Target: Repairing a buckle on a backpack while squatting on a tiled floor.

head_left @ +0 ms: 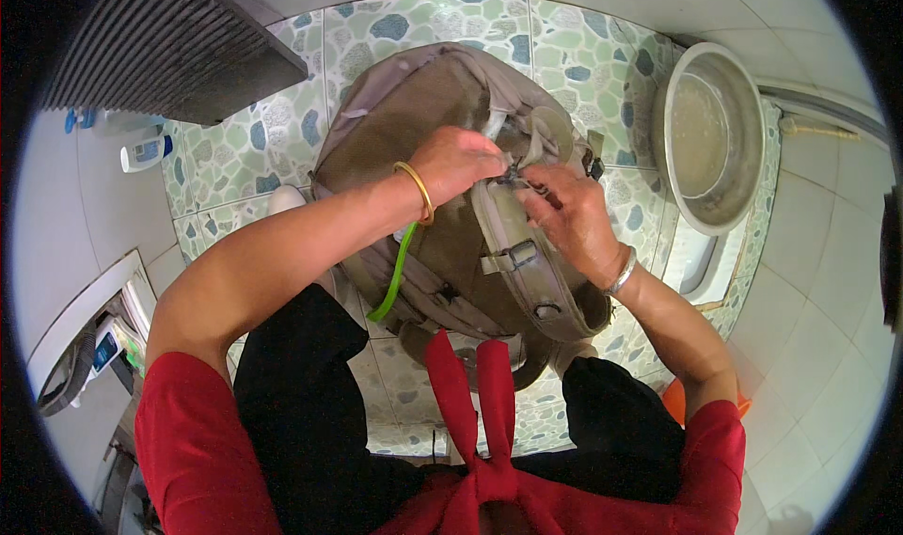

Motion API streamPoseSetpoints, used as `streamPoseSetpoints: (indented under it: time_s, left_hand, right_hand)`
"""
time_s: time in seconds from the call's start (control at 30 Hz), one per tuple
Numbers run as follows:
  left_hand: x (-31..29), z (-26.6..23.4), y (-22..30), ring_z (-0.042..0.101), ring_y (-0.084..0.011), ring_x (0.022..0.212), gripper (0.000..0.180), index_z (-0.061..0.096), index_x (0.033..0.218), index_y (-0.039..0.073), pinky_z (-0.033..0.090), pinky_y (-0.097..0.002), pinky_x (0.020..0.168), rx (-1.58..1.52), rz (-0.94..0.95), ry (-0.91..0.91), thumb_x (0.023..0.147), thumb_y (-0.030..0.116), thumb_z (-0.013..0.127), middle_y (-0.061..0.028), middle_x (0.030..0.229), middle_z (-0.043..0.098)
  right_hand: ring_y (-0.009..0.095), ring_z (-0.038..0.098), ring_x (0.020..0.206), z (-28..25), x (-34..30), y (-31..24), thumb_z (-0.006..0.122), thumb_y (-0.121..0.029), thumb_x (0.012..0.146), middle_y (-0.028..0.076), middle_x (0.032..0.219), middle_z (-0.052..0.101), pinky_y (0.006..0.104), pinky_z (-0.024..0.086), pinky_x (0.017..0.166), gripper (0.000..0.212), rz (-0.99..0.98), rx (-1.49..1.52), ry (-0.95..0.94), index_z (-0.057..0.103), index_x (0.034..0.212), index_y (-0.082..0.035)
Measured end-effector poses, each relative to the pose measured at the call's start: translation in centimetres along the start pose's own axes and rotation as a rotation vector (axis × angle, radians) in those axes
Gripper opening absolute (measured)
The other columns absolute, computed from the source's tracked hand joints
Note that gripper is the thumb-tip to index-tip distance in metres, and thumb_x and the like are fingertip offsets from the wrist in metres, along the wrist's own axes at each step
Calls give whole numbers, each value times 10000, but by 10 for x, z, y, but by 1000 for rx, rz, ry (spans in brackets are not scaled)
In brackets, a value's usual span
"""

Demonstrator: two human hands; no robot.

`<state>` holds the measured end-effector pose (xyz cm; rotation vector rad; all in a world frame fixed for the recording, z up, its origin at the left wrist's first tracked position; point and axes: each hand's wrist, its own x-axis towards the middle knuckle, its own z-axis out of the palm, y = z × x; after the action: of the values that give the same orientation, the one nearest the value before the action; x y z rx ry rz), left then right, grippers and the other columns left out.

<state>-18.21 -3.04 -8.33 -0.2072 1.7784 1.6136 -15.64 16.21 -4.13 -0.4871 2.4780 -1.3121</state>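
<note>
A wet-looking brown-grey backpack [423, 102] lies on the floor between my legs, with its shoulder strap [503, 220] uppermost. My left hand [459, 164], with a gold bangle at the wrist, pinches a dark buckle [511, 172] near the strap's upper end. From the other side, my right hand [576, 217], wearing a silver bangle, has its fingers closed on the webbing at the same buckle. The exact hold is partly hidden by my fingers. A bright green strip [396, 274], perhaps a brush handle, lies against the bag below my left forearm.
A metal basin [666, 140] leans at the right wall above a white floor-level toilet [707, 267]. At upper left is a dark ribbed panel [174, 46]; a white bottle [144, 154] stands near it. Something orange [674, 401] shows behind my right arm. Patterned tiles [230, 164] cover the floor.
</note>
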Motion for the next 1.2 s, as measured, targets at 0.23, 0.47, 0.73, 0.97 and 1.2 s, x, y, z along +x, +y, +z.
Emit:
streamPoseSetpoints:
  time_s: [0.23,0.47,0.73,0.97,1.2]
  left_hand:
    - [-3,5,-1,567,-128,659,231,662,816,0,451,-285,642,20,7,10,726,213,657,-68,710,637]
    - [-3,7,8,548,-88,700,220,652,842,-2,441,-253,665,43,28,-35,764,204,653,-45,746,627]
    - [-6,1,14,537,-63,773,271,647,935,-3,433,-232,713,188,52,-162,807,235,628,-14,823,627]
    - [-13,-3,17,515,-46,768,272,652,962,1,418,-201,688,27,14,-222,837,239,607,17,845,612]
    - [-15,-2,20,515,-48,783,261,642,948,-22,417,-204,695,67,32,-220,831,209,615,4,844,611]
  right_hand:
    - [288,568,617,1,0,-1,636,-65,775,155,712,593,317,440,568,107,197,128,-15,598,824,22]
    - [128,534,547,5,-4,4,585,-82,814,86,611,558,282,420,511,117,331,221,19,607,852,27]
    - [27,443,479,-3,1,0,561,-111,844,-28,623,535,194,366,434,130,626,522,4,624,846,3]
    - [44,427,455,-9,1,2,582,-122,843,-19,670,557,195,358,410,120,707,721,-4,613,857,-7]
    - [74,454,470,-17,1,1,610,-126,835,40,752,588,205,406,421,129,897,942,-103,581,884,-10]
